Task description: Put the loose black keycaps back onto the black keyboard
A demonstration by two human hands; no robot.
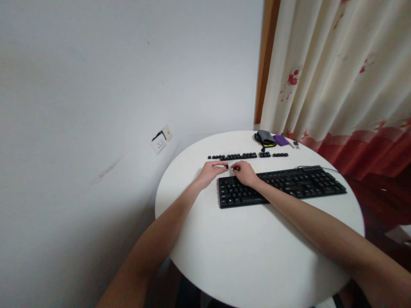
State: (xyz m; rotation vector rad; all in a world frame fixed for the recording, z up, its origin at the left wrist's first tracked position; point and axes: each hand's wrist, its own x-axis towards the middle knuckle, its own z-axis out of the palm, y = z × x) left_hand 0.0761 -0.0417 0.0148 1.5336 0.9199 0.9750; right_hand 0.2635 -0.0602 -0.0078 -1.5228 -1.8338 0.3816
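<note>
Between the thumb and forefinger of my left hand [209, 172] is a small black keycap [226, 167], just above the white tabletop. Close by on the right, my right hand [245, 172] pinches another small dark piece [235, 168] that looks like a keycap; the fingers partly cover it. My right hand and forearm pass over the black keyboard [290, 182], hiding part of its left half. Behind both hands, a row of loose black keycaps [238, 156] lies along the table, with more keycaps [280, 155] farther right.
The round white table [199, 226] stands close to a pale wall with a socket [158, 144]. At its far edge lie a grey and black pouch [266, 138], a purple cloth-like item [280, 140] and small items. A thin cable [330, 169] runs behind the keyboard. Curtains [308, 77] hang right.
</note>
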